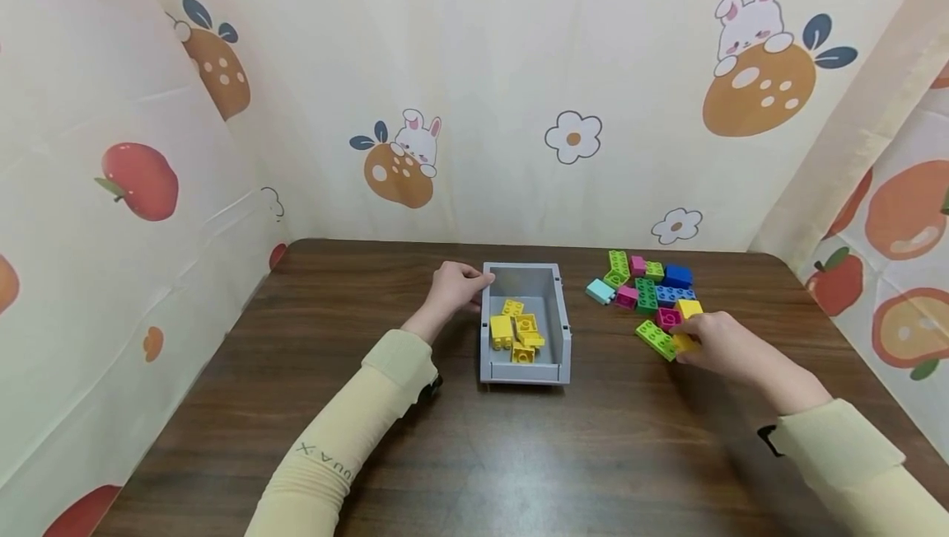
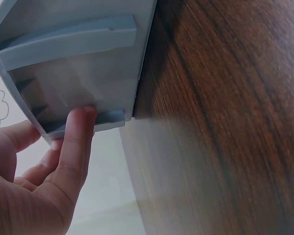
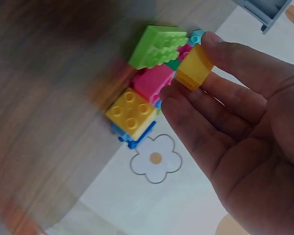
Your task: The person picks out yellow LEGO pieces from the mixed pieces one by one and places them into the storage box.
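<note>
My left hand [image 1: 454, 286] holds the left side wall of a grey plastic bin [image 1: 525, 372]. In the left wrist view, the thumb is at the bin's rim and the fingers [image 2: 73, 142] lie against its ribbed outer side. Several yellow toy bricks [image 1: 502, 329] lie inside the bin. Over to the right, my right hand [image 1: 722, 346] pinches a small yellow brick [image 3: 195, 67] between thumb and fingers, beside the pile of loose bricks. Nearest to that hand are a lime green brick [image 1: 656, 340], a magenta brick [image 1: 668, 319] and another yellow brick [image 1: 689, 307].
Farther back in the pile are a dark green brick [image 1: 646, 296], blue bricks [image 1: 678, 276], a light blue brick [image 1: 600, 291] and more lime and magenta ones. The dark wooden table [image 1: 474, 455] meets a patterned curtain [image 1: 489, 191] at the back and sides.
</note>
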Demonstrator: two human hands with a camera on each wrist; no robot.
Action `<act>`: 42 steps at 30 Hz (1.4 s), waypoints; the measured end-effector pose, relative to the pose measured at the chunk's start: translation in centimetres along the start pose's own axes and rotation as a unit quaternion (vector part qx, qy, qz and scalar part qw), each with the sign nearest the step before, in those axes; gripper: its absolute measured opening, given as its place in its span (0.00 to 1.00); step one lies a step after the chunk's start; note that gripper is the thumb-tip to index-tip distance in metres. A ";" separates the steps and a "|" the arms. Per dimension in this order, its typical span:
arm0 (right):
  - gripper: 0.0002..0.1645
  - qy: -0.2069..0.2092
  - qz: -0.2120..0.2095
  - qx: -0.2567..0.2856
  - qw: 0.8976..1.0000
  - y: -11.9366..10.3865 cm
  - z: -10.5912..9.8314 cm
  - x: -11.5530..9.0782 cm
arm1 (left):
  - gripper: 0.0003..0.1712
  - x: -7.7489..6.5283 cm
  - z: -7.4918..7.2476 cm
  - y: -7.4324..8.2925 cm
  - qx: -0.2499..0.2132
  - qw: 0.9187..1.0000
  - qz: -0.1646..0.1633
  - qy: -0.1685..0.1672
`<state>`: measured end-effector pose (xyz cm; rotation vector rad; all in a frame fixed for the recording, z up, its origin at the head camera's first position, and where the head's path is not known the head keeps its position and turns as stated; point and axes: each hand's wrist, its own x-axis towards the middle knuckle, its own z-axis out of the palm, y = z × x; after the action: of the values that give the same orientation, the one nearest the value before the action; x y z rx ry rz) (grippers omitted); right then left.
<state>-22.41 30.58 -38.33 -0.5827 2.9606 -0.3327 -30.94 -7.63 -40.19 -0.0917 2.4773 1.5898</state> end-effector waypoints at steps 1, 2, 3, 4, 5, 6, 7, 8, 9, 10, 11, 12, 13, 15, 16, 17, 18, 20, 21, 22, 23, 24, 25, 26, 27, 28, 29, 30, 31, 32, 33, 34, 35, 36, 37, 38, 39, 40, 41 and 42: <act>0.20 -0.001 0.001 0.000 1.000 -0.2 -0.1 0.1 | 0.19 0.0 0.0 0.0 0.000 1.000 0.001 0.000; 0.20 -0.002 -0.001 -0.002 1.000 -0.4 -0.2 0.3 | 0.19 0.0 0.0 -0.1 0.001 1.000 0.003 0.001; 0.20 -0.003 -0.004 -0.005 1.000 -0.6 -0.4 0.4 | 0.19 0.0 0.0 -0.1 0.001 1.000 0.004 0.002; 0.20 -0.004 -0.007 -0.008 1.000 -0.7 -0.6 0.6 | 0.19 0.1 0.1 -0.1 0.001 1.000 0.005 0.002; 0.19 -0.004 -0.010 -0.011 1.000 -0.9 -0.7 0.7 | 0.19 0.1 0.1 -0.2 0.001 1.000 0.006 0.003; 0.18 -0.003 -0.012 -0.012 1.000 -1.1 -1.0 0.8 | 0.19 0.1 0.1 -0.2 0.001 1.000 0.007 0.004; 0.18 -0.001 -0.015 -0.014 1.000 -1.2 -1.2 0.9 | 0.19 0.1 0.1 -0.2 0.001 1.000 0.008 0.003; 0.17 -0.001 -0.018 -0.014 1.000 -1.4 -1.4 1.0 | 0.19 0.1 0.1 -0.2 0.001 1.000 0.009 0.004; 0.17 0.000 -0.018 -0.013 1.000 -1.5 -1.6 1.1 | 0.19 0.1 0.1 -0.2 0.001 1.000 0.010 0.004; 0.17 0.000 -0.018 -0.011 1.000 -1.7 -1.9 1.2 | 0.19 0.1 0.2 -0.2 0.002 1.000 0.011 0.004; 0.17 -0.001 -0.020 -0.009 1.000 -1.9 -2.1 1.3 | 0.19 0.1 0.2 -0.2 0.002 1.000 0.011 0.005; 0.18 -0.003 -0.022 -0.007 1.000 -2.1 -2.3 1.4 | 0.19 0.1 0.2 -0.2 0.002 1.000 0.012 0.005; 0.18 -0.005 -0.021 -0.006 1.000 -2.2 -2.5 1.5 | 0.19 0.0 0.2 -0.2 0.002 1.000 0.012 0.005; 0.19 -0.008 -0.022 -0.002 1.000 -2.6 -3.0 1.6 | 0.19 0.0 0.2 -0.2 0.003 1.000 0.012 0.004; 0.19 -0.008 -0.026 -0.003 1.000 -2.7 -3.2 1.7 | 0.19 0.0 0.3 -0.2 0.003 1.000 0.011 0.004; 0.19 -0.006 -0.031 -0.005 0.999 -2.9 -3.4 1.8 | 0.19 0.0 0.3 -0.2 0.002 1.000 0.011 0.003; 0.19 -0.003 -0.037 -0.008 0.999 -3.1 -3.6 1.9 | 0.19 0.0 0.3 -0.2 0.002 1.000 0.010 0.003; 0.18 0.006 -0.053 -0.018 0.998 -3.4 -3.9 2.1 | 0.20 0.0 0.3 -0.3 0.003 1.000 0.008 0.003; 0.18 0.011 -0.062 -0.023 0.998 -3.6 -4.0 2.3 | 0.20 0.0 0.3 -0.3 0.003 1.000 0.007 0.003; 0.18 0.016 -0.069 -0.028 0.997 -3.8 -4.2 2.4 | 0.20 0.0 0.3 -0.2 0.002 1.000 0.006 0.004; 0.18 0.019 -0.074 -0.029 0.997 -4.0 -4.3 2.6 | 0.20 -0.1 0.2 -0.2 0.002 1.000 0.005 0.004; 0.17 0.021 -0.077 -0.029 0.996 -4.2 -4.4 2.7 | 0.20 -0.1 0.2 -0.2 0.003 1.000 0.004 0.005; 0.17 0.023 -0.081 -0.031 0.996 -4.5 -4.5 2.8 | 0.20 -0.1 0.2 -0.2 0.003 1.000 0.004 0.006; 0.17 0.022 -0.082 -0.031 0.996 -4.7 -4.7 3.0 | 0.20 -0.1 0.2 -0.2 0.003 1.000 0.004 0.006; 0.17 0.020 -0.084 -0.029 0.996 -5.0 -4.8 3.2 | 0.20 -0.1 0.2 -0.2 0.003 1.000 0.004 0.007; 0.17 0.019 -0.086 -0.028 0.996 -5.2 -4.9 3.3 | 0.19 0.0 0.2 -0.2 0.003 1.000 0.005 0.007; 0.18 0.017 -0.085 -0.028 0.996 -5.5 -5.0 3.5 | 0.19 0.0 0.2 -0.2 0.003 1.000 0.005 0.008; 0.18 0.016 -0.086 -0.028 0.996 -5.8 -5.1 3.6 | 0.19 0.0 0.2 -0.2 0.002 1.000 0.006 0.008; 0.18 0.013 -0.086 -0.028 0.996 -6.1 -5.2 3.8 | 0.19 0.0 0.2 -0.2 0.002 1.000 0.007 0.007; 0.19 0.010 -0.083 -0.024 0.996 -6.4 -5.3 3.9 | 0.19 0.0 0.2 -0.2 0.003 1.000 0.007 0.008; 0.19 0.008 -0.083 -0.022 0.996 -6.7 -5.3 4.1 | 0.19 0.0 0.2 -0.2 0.003 1.000 0.008 0.008; 0.18 0.006 -0.085 -0.020 0.996 -6.9 -5.3 4.2 | 0.19 0.0 0.2 -0.3 0.003 1.000 0.008 0.009; 0.18 0.004 -0.087 -0.018 0.996 -7.2 -5.3 4.4 | 0.19 0.0 0.2 -0.3 0.003 1.000 0.008 0.010; 0.18 0.003 -0.089 -0.016 0.996 -7.4 -5.4 4.5 | 0.19 0.0 0.2 -0.3 0.004 1.000 0.009 0.010; 0.18 0.003 -0.093 -0.014 0.996 -7.7 -5.3 4.6 | 0.19 0.0 0.2 -0.3 0.004 1.000 0.010 0.011; 0.18 0.003 -0.097 -0.012 0.995 -7.9 -5.3 4.7 | 0.19 0.0 0.2 -0.3 0.004 1.000 0.010 0.011; 0.18 0.004 -0.103 -0.013 0.995 -8.1 -5.3 4.9 | 0.19 0.0 0.2 -0.3 0.003 1.000 0.010 0.011; 0.18 0.005 -0.109 -0.013 0.994 -8.3 -5.3 5.0 | 0.19 0.0 0.2 -0.3 0.002 1.000 0.011 0.011; 0.18 0.007 -0.113 -0.017 0.993 -8.6 -5.3 5.1 | 0.19 0.0 0.2 -0.3 0.002 1.000 0.010 0.011; 0.18 0.006 -0.114 -0.019 0.993 -8.8 -5.2 5.2 | 0.19 0.0 0.2 -0.3 0.002 1.000 0.010 0.011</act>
<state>-24.83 21.64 -31.51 -0.9294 2.9220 -0.3009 -30.86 -7.54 -40.51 -0.0842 2.5045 1.6012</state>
